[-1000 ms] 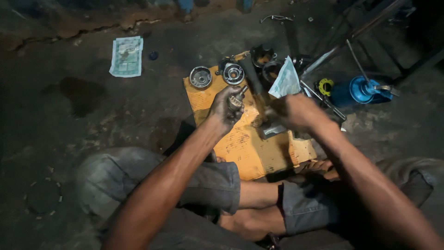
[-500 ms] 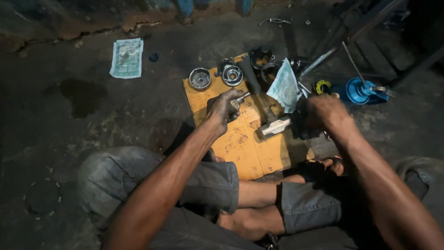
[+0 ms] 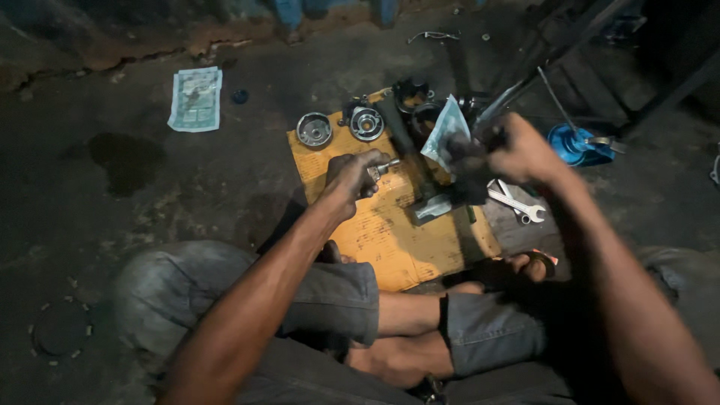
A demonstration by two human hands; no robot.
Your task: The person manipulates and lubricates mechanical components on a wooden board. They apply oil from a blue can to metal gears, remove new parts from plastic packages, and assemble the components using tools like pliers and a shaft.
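Left hand [image 3: 351, 178] clamped on small metal pin [image 3: 386, 166], right hand [image 3: 517, 150] closed on hammer [image 3: 442, 201] handle; two round housings [image 3: 313, 129] at eleven o'clock on cardboard [image 3: 390, 232], unassembled.

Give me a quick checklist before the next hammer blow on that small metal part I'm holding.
1. Left hand grips the small metal part over the yellow cardboard: ok.
2. Right hand has the hammer: ok, though motion-blurred.
3. Left fingers clear of the hammer's path: cannot tell.
4. Two round metal housings sit apart from the held part: ok.
5. Spanners lie close under the right hand: not ok, possibly in the swing's way.
6. Lighting on the work: not ok, scene is dim.
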